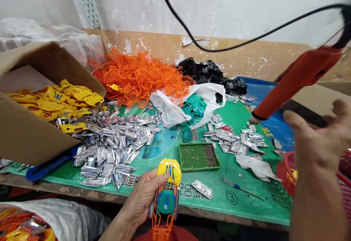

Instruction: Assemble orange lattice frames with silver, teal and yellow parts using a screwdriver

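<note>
My left hand (149, 193) is closed around a toy car (166, 201) at the table's front edge. The car has a yellow front, a teal middle part, silvery sides and an orange lattice frame at the near end. At the right, my right hand (320, 138) is raised with its fingers spread and nothing in its grasp. Just above and beside it, a red electric screwdriver (297, 82) hangs tilted from a black cord, its tip pointing down to the left. A green grid tray (199, 168) of tiny screws lies beyond the car.
Silvery parts (109, 149) cover the table's left. A cardboard box (33, 135) holds yellow shells; orange frames (142, 75) and black parts (203, 69) lie behind. Teal pieces (194, 106) sit in a white bag. A hand screwdriver (241, 188) and red basket (283, 171) are at right.
</note>
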The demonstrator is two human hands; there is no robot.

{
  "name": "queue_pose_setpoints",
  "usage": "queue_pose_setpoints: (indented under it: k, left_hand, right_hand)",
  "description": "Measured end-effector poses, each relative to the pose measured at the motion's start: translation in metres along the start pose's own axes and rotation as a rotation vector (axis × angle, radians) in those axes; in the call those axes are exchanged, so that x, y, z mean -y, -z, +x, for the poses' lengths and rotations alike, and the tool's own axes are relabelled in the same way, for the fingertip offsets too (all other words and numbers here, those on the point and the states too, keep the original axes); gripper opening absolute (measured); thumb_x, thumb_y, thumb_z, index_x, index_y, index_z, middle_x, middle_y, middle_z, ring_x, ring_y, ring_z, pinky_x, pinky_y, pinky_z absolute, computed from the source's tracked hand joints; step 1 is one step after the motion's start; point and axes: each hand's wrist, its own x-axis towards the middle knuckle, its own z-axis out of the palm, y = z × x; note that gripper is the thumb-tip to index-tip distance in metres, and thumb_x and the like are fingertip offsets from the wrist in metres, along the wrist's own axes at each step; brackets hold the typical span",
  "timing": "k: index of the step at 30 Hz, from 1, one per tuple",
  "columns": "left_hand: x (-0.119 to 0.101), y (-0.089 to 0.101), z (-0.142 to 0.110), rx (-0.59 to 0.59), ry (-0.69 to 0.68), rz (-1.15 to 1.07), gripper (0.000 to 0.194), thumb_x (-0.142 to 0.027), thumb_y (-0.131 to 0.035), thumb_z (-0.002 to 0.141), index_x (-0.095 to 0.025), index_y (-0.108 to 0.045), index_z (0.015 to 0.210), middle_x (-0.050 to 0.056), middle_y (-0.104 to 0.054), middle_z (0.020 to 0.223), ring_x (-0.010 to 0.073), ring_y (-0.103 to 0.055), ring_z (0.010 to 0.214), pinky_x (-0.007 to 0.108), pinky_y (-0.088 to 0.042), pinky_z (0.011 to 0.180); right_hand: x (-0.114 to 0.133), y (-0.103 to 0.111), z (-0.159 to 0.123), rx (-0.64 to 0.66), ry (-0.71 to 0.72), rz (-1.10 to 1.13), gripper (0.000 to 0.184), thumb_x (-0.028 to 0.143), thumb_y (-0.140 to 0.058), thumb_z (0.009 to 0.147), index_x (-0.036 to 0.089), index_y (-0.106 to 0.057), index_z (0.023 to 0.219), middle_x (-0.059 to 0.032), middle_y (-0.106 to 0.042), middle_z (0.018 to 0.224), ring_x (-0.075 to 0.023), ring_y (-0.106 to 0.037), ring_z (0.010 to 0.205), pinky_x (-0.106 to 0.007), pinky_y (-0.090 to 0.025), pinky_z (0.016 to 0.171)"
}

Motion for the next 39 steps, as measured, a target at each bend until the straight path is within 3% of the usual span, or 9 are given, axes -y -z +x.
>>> queue_pose_setpoints:
  k: [3,7,11,16,20,24,31,34,39]
  left_hand:
    - [0.003,0.0,0.002,-0.008,-0.001,0.033,0.03,-0.038,-0.08,0.068,-0.011,-0.072,0.079,0.003,-0.067,0.061,0.0082,-0.056,0.048,0.016,-0.045,0.047]
    - [0.004,-0.001,0.001,-0.019,0.018,0.051,0.032,-0.039,-0.082,0.065,-0.011,-0.072,0.078,0.003,-0.067,0.062,0.0078,-0.055,0.049,0.016,-0.044,0.046]
    - [0.001,-0.001,0.001,-0.032,0.035,0.063,0.034,-0.041,-0.082,0.064,-0.011,-0.072,0.077,0.002,-0.064,0.059,0.0065,-0.051,0.047,0.015,-0.041,0.044]
    - [0.0,0.001,0.004,-0.038,0.057,0.102,0.036,-0.044,-0.079,0.067,-0.01,-0.071,0.076,0.002,-0.061,0.058,0.0067,-0.049,0.046,0.016,-0.039,0.043]
    - [0.001,0.007,0.006,-0.032,0.092,0.118,0.036,-0.045,-0.075,0.07,-0.01,-0.07,0.08,0.0,-0.058,0.059,0.0062,-0.046,0.047,0.016,-0.037,0.044]
    - [-0.001,0.009,0.01,-0.02,0.084,0.13,0.034,-0.045,-0.074,0.072,-0.012,-0.068,0.078,-0.001,-0.056,0.061,0.0063,-0.044,0.049,0.016,-0.036,0.044]
    - [-0.005,0.009,0.018,0.0,0.078,0.185,0.039,-0.05,-0.072,0.071,-0.011,-0.068,0.073,-0.002,-0.05,0.058,0.0064,-0.038,0.05,0.017,-0.031,0.045]
    - [-0.005,0.01,0.021,0.011,0.096,0.185,0.038,-0.048,-0.071,0.073,-0.011,-0.07,0.075,-0.001,-0.053,0.06,0.0072,-0.041,0.051,0.017,-0.033,0.047]
    - [-0.005,0.008,0.025,-0.026,0.144,0.178,0.04,-0.05,-0.073,0.068,-0.011,-0.07,0.075,-0.001,-0.052,0.058,0.0072,-0.041,0.048,0.017,-0.034,0.044]
  right_hand:
    - [-0.009,-0.025,0.043,0.282,-0.176,0.346,0.046,0.019,-0.08,0.063,0.035,-0.063,0.103,0.0046,-0.059,0.108,-0.0144,-0.053,0.101,-0.03,-0.038,0.081]
    - [-0.002,-0.059,0.054,0.387,-0.255,0.463,0.03,0.018,-0.077,0.062,0.024,-0.059,0.085,0.0032,-0.057,0.083,-0.0115,-0.054,0.076,-0.034,-0.038,0.073]
    - [0.008,-0.077,0.027,0.469,-0.343,0.418,0.03,0.018,-0.081,0.055,0.027,-0.063,0.078,0.0033,-0.055,0.08,-0.0132,-0.047,0.069,-0.034,-0.038,0.069]
    - [0.026,-0.09,-0.033,0.63,-0.385,0.436,0.033,0.019,-0.082,0.047,0.023,-0.063,0.074,0.0031,-0.059,0.077,-0.0144,-0.05,0.067,-0.032,-0.041,0.062]
    - [0.047,-0.088,-0.076,0.771,-0.419,0.496,0.021,0.019,-0.074,0.057,0.018,-0.068,0.077,-0.0008,-0.064,0.08,-0.0182,-0.06,0.069,-0.036,-0.049,0.064]
    - [0.061,-0.084,-0.101,0.678,-0.494,0.517,0.016,0.02,-0.075,0.061,0.019,-0.066,0.075,0.0009,-0.061,0.071,-0.0152,-0.057,0.061,-0.032,-0.049,0.055]
    - [0.06,-0.081,-0.127,0.592,-0.602,0.581,0.065,0.021,-0.077,0.062,0.028,-0.052,0.121,0.0055,-0.059,0.064,-0.0154,-0.056,0.055,-0.031,-0.049,0.051]
    - [0.055,-0.08,-0.134,0.598,-0.577,0.534,0.064,0.022,-0.076,0.064,0.028,-0.05,0.123,0.0048,-0.058,0.066,-0.0156,-0.057,0.057,-0.033,-0.05,0.055]
    - [0.045,-0.075,-0.138,0.605,-0.576,0.464,0.044,0.025,-0.073,0.069,0.026,-0.059,0.111,0.0018,-0.055,0.069,-0.0168,-0.056,0.063,-0.035,-0.051,0.057]
